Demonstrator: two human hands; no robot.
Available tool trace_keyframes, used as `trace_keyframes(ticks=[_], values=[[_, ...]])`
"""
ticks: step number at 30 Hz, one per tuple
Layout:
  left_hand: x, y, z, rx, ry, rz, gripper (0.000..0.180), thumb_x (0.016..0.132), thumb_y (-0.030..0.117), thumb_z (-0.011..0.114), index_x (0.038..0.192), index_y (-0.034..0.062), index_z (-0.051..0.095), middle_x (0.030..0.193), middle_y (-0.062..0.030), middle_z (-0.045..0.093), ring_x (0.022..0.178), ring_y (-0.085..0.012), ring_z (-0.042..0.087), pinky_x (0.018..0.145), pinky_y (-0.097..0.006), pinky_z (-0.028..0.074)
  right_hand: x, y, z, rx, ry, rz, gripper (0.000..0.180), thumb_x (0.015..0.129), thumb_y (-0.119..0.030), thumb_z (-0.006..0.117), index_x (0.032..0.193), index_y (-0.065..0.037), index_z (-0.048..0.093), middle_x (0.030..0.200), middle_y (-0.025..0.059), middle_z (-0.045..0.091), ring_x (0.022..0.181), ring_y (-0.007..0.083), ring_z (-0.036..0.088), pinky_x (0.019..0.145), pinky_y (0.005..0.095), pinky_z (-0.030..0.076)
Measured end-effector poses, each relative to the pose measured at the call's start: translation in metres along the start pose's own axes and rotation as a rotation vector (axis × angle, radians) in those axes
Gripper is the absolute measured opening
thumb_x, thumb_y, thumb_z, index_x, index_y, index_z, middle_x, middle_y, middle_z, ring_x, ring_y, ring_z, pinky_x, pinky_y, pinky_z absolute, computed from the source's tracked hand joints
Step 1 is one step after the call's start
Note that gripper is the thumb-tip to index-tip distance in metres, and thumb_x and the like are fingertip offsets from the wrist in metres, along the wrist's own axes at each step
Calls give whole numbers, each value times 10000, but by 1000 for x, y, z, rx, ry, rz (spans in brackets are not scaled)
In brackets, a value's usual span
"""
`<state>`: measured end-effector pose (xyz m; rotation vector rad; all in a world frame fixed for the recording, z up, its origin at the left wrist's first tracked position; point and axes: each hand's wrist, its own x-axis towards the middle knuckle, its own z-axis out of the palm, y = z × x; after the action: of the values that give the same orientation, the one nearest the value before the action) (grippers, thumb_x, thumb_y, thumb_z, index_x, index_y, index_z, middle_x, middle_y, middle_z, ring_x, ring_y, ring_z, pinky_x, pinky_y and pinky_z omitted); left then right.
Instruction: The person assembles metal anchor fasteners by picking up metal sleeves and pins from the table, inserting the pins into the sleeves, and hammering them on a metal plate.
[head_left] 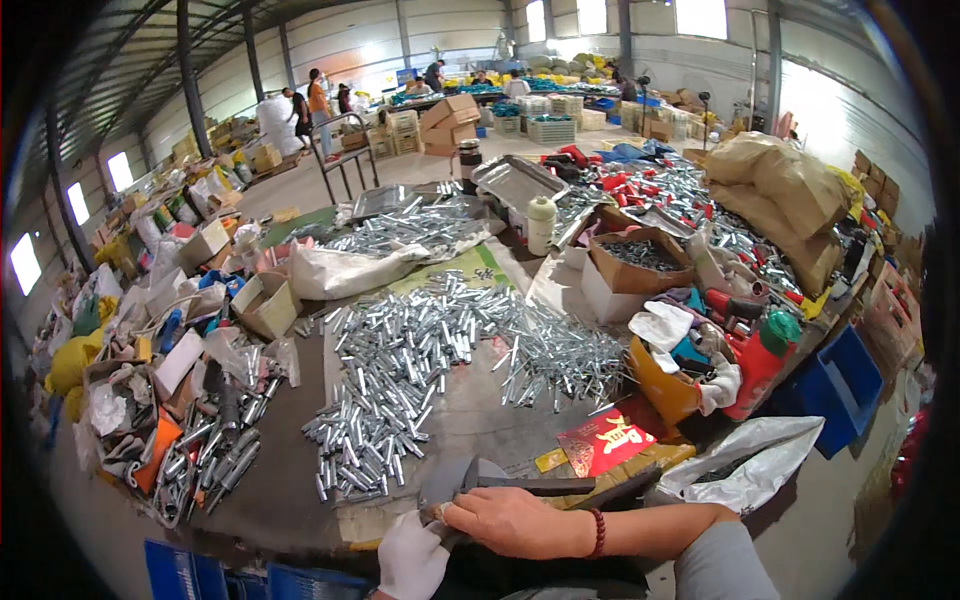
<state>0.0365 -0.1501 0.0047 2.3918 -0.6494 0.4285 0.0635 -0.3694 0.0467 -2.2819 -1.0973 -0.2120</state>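
My left hand point(412, 558), in a white glove, and my bare right hand point(520, 522), with a red bead bracelet at the wrist, meet at the table's near edge. Fingers of both hands are closed together on something small that they hide. Right behind them stands a grey rounded metal piece point(450, 482), and a dark flat bar point(550, 487) runs from it to the right. Beyond lies a pile of silvery metal sleeves point(380, 390), with a heap of thin metal pins or screws point(565, 350) to its right.
At the left, a box point(125, 430) overflows with scraps and tools. To the right are a red packet point(606, 436), an orange container point(662, 385) with gloves, a red bottle with green cap point(765, 365), a white sack point(745, 460) and a blue crate point(830, 390). People work far back.
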Motion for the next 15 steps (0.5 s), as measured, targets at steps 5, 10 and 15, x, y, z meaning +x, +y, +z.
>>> trace_keyframes(ticks=[5,10,15], values=[[-12,-5,11,-147,-31,-185,191,805,34,732,996,29,724,1057,-186,703,1043,-403,671,897,-487,556,-2,-6,9,105,59,163,457,871,-56,685,1314,-52,575,980,140,648,958,377,671,802,482,554],[-10,0,11,-193,42,-107,147,788,25,725,934,16,707,1040,-183,693,1033,-407,664,884,-489,554,-19,2,24,29,12,183,519,853,-109,774,1341,-54,604,992,128,662,972,355,681,814,459,564],[-6,3,4,-170,42,-84,155,780,1,704,935,8,714,1036,-186,694,1024,-419,662,882,-494,553,-11,-4,15,-4,94,45,489,819,-87,762,1286,-48,622,971,113,646,931,325,667,803,443,559]])
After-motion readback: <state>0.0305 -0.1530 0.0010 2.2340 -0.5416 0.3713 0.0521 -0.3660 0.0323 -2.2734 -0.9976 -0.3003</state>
